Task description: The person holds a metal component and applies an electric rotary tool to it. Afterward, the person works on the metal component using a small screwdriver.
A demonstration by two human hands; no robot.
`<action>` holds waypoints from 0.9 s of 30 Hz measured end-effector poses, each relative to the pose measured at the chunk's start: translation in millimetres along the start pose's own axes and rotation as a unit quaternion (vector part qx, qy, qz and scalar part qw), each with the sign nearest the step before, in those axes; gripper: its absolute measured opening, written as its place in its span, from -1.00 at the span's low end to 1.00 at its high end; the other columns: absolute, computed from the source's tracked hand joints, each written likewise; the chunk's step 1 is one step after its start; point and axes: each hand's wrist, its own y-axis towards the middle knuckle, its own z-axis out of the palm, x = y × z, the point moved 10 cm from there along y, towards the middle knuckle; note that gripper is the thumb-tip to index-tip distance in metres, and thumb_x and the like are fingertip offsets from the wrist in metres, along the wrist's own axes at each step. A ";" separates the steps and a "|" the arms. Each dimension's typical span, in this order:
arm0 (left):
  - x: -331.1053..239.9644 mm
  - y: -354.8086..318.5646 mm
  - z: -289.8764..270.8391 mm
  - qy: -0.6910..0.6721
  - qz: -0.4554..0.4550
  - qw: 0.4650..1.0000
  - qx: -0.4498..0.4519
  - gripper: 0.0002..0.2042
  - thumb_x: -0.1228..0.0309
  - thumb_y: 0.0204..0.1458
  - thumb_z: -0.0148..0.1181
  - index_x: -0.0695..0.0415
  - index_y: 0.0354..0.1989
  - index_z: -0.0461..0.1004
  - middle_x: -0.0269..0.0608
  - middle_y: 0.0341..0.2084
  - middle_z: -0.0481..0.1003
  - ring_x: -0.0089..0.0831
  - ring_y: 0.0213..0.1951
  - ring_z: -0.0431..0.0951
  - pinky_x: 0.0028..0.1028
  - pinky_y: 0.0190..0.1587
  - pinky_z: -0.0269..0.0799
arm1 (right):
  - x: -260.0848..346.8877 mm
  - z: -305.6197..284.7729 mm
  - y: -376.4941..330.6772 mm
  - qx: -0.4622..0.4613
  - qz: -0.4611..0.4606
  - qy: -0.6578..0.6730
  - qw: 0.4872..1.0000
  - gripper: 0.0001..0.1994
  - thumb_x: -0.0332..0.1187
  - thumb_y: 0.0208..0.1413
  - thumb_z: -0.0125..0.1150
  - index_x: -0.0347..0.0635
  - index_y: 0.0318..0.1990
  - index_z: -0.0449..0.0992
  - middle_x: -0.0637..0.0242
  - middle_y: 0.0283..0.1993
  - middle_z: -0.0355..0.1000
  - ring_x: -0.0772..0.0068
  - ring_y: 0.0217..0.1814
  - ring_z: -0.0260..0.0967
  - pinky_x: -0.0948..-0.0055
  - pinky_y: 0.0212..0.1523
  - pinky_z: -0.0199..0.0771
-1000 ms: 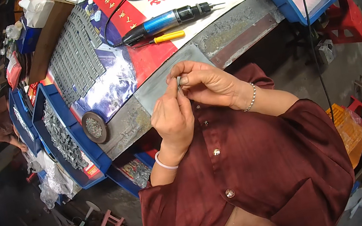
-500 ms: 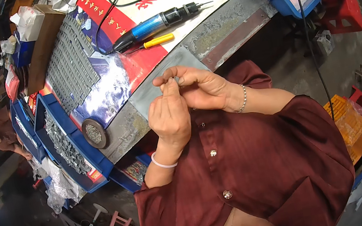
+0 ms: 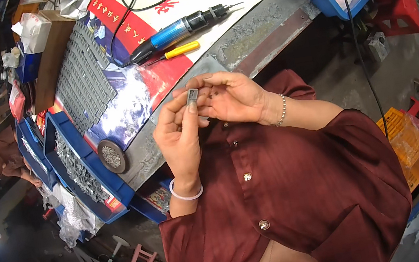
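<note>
A small grey rectangular metal part, with a recess in its face, is pinched between the thumb and fingers of my left hand. My right hand is close beside it, palm turned up and thumb apart from the fingers. Its fingertips reach behind the part; whether they touch it I cannot tell. A few tiny dark specks show near the right fingers, too small to name. Beyond my hands lie a blue and black electric screwdriver and a yellow-handled screwdriver.
Rows of grey parts lie on the bench at the left. A round dish holds tiny metal pieces. Beside it, a blue bin contains loose grey parts. Another blue bin stands far right, with a black cable hanging past it.
My hands have drawn apart from a close two-handed pinch. The left has tilted back and now shows the grey part; the right has opened its thumb away from its fingers.
</note>
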 end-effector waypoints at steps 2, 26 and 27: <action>12.2 3.6 1.7 -0.094 -0.038 0.995 0.022 -0.80 0.58 0.18 0.10 0.37 -0.05 0.45 -0.11 -0.28 0.61 -0.62 -0.43 0.52 -0.65 -0.33 0.44 | 1.6 -2.8 -1.1 -0.011 0.007 0.010 1.000 -0.68 -0.29 0.32 -0.05 -0.37 0.00 0.47 0.10 -0.11 0.51 0.23 0.00 0.46 0.24 0.12 0.41; 46.3 1.1 23.2 -0.188 -0.120 0.971 0.082 -0.80 0.56 0.14 0.15 0.28 -0.06 0.46 -0.01 -0.33 0.60 -0.43 -0.43 0.56 -0.49 -0.25 0.50 | 242.3 -372.6 -299.8 -0.597 -0.413 0.042 0.686 -0.83 -0.45 0.21 -0.06 -0.24 -0.17 0.48 0.24 -0.28 0.48 0.44 -0.43 0.40 0.43 -0.47 0.43; 47.0 0.4 23.4 -0.189 -0.127 0.971 0.070 -0.81 0.56 0.14 0.15 0.26 -0.07 0.45 0.02 -0.36 0.60 -0.41 -0.46 0.57 -0.46 -0.25 0.51 | 244.3 -389.5 -303.0 -0.621 -0.435 0.069 0.648 -0.83 -0.44 0.21 -0.06 -0.24 -0.17 0.48 0.23 -0.27 0.48 0.43 -0.42 0.40 0.42 -0.46 0.43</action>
